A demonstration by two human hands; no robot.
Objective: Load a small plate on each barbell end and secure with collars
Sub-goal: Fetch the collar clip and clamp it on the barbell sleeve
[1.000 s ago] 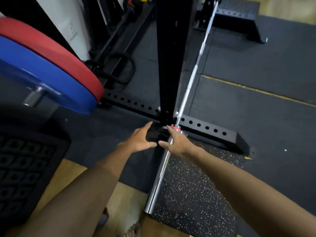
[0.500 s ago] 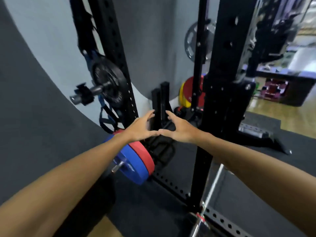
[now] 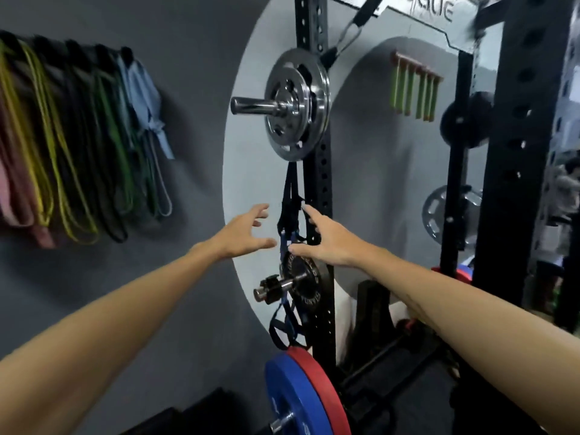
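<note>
Both hands are up in front of the black perforated steel rack upright, holding nothing. My left hand has its fingers spread and relaxed; my right hand is the same, fingers straight and apart, thumb reaching down-left. The thing I want is the small black round iron plate, which sits on a short chrome storage peg on the left face of that upright, with a black clamp collar near the peg's outer end. Key relation: the plate lies just below my right hand, with the right thumb over its top rim; touching or a hair apart, can't tell. The left hand is up and to the left of it, well off the collar. The peg's long axis runs out of the upright toward the left and a bit toward me, so the plate can only slide off that way, and the collar blocks that path. My read: the right hand is nearer the plate, and the left is on the collar side. Black and blue webbing straps hang between my two hands and drape over the plate, a likely snag. The bigger silver steel plate on the upper peg, and the blue and red bumper plates low down, look too large for this job. The barbell isn't in view.
</note>
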